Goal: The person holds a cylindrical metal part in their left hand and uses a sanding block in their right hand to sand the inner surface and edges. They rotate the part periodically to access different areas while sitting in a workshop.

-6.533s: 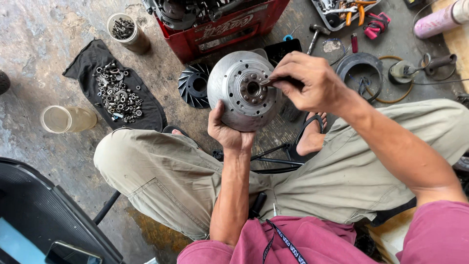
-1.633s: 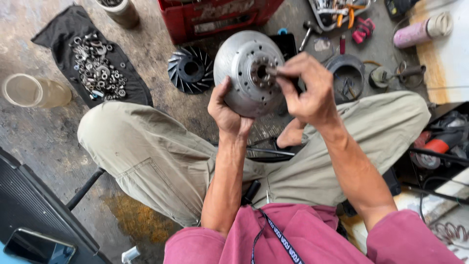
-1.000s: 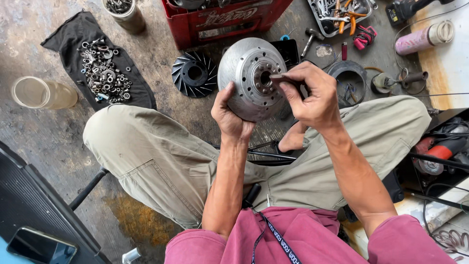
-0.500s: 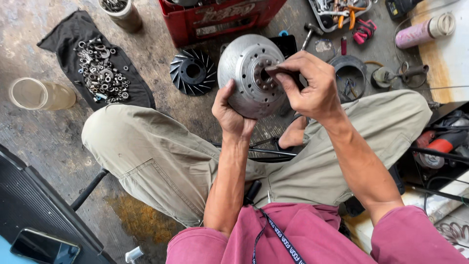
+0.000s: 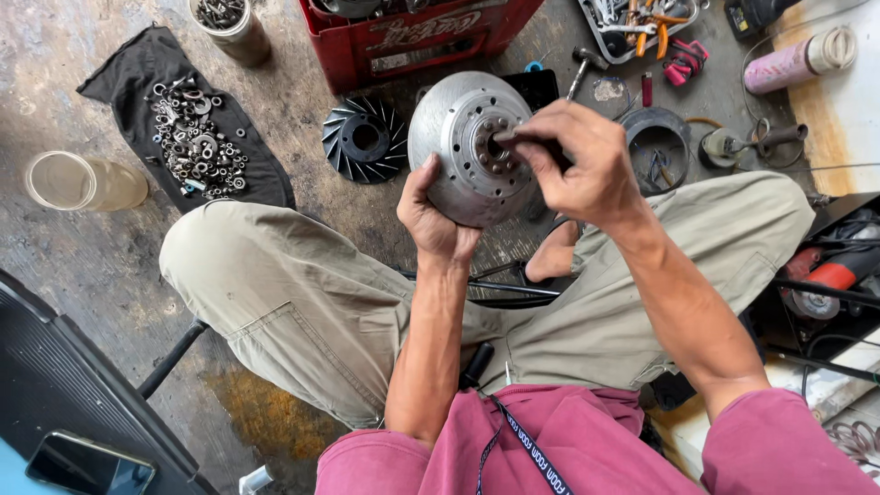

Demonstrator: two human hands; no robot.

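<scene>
Stained concrete workshop floor (image 5: 82, 266); red plastic crate (image 5: 412, 37) with white lettering at top centre, black cloth (image 5: 266, 179) strewn with nuts and washers, pink canister (image 5: 797, 60) at upper right; left hand (image 5: 435, 215) cupping round grey metal hub (image 5: 467, 142) above the knees, right hand (image 5: 577, 165) clenched, pinching a small part at its centre.
</scene>
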